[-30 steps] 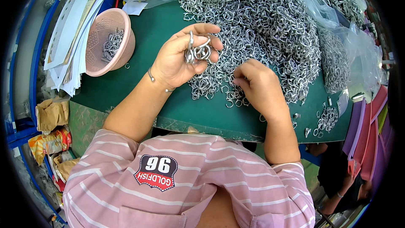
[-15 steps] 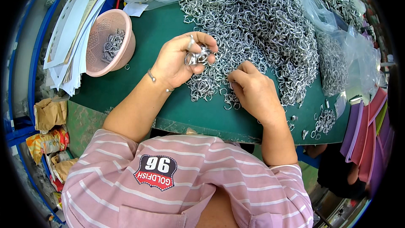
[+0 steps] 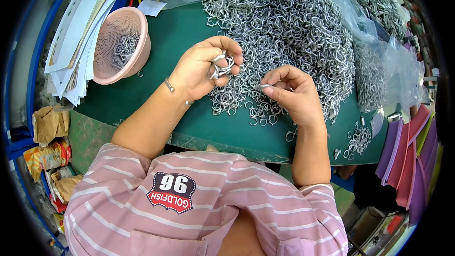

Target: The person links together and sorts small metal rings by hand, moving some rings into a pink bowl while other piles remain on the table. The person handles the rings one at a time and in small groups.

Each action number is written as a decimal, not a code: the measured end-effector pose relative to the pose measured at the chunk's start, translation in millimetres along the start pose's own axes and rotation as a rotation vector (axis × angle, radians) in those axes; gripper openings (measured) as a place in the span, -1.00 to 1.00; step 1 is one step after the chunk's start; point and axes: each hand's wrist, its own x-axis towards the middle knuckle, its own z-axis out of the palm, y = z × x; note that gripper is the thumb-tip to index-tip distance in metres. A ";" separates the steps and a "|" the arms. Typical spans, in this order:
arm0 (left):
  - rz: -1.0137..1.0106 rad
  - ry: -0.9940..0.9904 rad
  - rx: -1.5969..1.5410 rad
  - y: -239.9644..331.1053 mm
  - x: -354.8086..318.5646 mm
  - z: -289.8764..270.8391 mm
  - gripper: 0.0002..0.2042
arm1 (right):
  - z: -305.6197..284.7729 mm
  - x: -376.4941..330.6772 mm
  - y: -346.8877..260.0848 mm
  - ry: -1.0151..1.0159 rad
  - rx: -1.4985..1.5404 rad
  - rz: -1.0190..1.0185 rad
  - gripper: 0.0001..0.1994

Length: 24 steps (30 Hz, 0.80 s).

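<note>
My left hand (image 3: pixel 204 64) is curled, palm up, round a small bunch of silvery metal rings (image 3: pixel 222 66). To the right, my right hand (image 3: pixel 295 94) pinches a single ring (image 3: pixel 264 86) between thumb and fingers, edge-on to view. Behind both hands spreads a large heap of the same metal rings (image 3: pixel 294 23), some of which look like open hooks. Several loose rings (image 3: pixel 263 115) lie on the green tabletop (image 3: pixel 227 137) at the heap's near edge, between my two forearms.
A pink mesh basket (image 3: pixel 102 59) with rings inside stands at the left, beside stacked papers (image 3: pixel 78 33). Clear plastic bags (image 3: pixel 374 76) of rings flank the heap. A smaller ring pile (image 3: pixel 359 140) lies at the table's right. Purple and red sheets (image 3: pixel 403 156) hang beyond it.
My right hand has lifted off the loose rings and turned, now showing a ring in its pinch. My left hand has stayed almost in place with its bunch.
</note>
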 end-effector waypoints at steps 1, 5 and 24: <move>0.026 0.019 0.050 -1.1 0.2 1.2 -0.87 | 1.9 0.1 -0.2 -0.006 0.066 -0.001 -0.86; 0.098 0.029 0.058 -3.7 0.8 -2.2 -0.89 | 0.0 1.3 0.9 -0.033 0.261 0.023 -0.87; 0.103 0.133 0.023 4.4 -1.6 7.2 -0.76 | 11.6 4.0 8.6 0.050 -0.918 -0.446 -0.81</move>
